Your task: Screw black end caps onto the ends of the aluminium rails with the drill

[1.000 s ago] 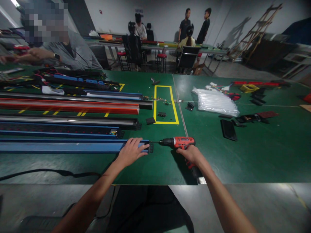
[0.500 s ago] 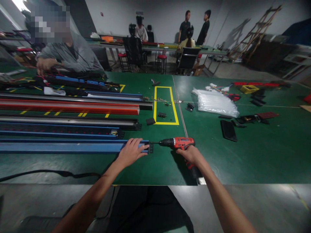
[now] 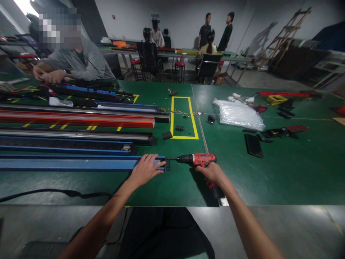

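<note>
A long blue metal channel [image 3: 81,164] lies along the near side of the green table, with a black end cap [image 3: 167,165] at its right end. Near that end my left hand [image 3: 147,167] grips the channel, fingers over its top and thumb on the near side. My right hand [image 3: 212,172] is closed round the handle of a red and black cordless drill [image 3: 203,158]. The drill lies level and points left. Its long thin bit [image 3: 171,159] meets the end cap; any screw at the tip is too small to make out.
Behind the channel lie more rails, among them an orange one [image 3: 129,121]. Small screws [image 3: 175,110] are scattered by a yellow taped rectangle [image 3: 185,137]. To the right are bubble packaging [image 3: 239,115] and a black phone [image 3: 253,145]. A co-worker in grey [image 3: 94,63] sits across the table.
My hands, the drill and the channel stay in place. Across the table, the co-worker's hands have shifted slightly.
</note>
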The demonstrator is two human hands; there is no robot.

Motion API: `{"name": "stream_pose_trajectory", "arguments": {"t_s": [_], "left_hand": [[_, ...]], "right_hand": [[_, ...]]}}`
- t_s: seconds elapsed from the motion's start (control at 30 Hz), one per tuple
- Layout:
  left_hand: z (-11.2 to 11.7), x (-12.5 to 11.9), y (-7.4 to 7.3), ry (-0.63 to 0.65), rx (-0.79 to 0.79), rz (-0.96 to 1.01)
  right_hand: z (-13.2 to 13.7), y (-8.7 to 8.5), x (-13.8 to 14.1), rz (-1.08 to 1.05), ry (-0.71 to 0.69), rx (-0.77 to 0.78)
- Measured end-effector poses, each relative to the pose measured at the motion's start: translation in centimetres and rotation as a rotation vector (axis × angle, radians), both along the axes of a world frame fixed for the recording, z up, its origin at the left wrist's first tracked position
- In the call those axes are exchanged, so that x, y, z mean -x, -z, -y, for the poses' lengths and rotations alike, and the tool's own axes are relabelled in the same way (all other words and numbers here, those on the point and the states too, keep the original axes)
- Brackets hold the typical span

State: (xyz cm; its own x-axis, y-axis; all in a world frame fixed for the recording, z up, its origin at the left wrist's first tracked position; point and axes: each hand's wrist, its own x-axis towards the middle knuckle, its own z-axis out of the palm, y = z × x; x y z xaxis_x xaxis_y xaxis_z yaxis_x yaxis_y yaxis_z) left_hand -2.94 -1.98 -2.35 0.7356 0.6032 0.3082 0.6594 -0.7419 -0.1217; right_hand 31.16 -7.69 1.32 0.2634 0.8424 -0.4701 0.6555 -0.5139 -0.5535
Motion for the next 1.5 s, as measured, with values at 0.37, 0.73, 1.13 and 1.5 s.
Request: {"name": "stream_pose_trajectory", "arguments": {"t_s": [0.37,0.73,1.13,1.5], "left_hand": [[0.08,0.0,-0.01,-0.005,-0.006,-0.013],[0.06,0.03,-0.06,-0.004,-0.022,-0.025],[0.07,-0.02,-0.12,-0.003,-0.027,-0.042],[0.09,-0.08,-0.21,-0.016,-0.034,-0.062]], "right_hand": [[0.04,0.3,-0.13,0.004,-0.023,-0.016],[0.01,0.08,-0.16,0.019,-0.049,-0.017],[0.03,0.01,-0.11,0.031,-0.046,-0.028],[0.08,0.11,-0.06,0.027,-0.036,-0.042]]}}
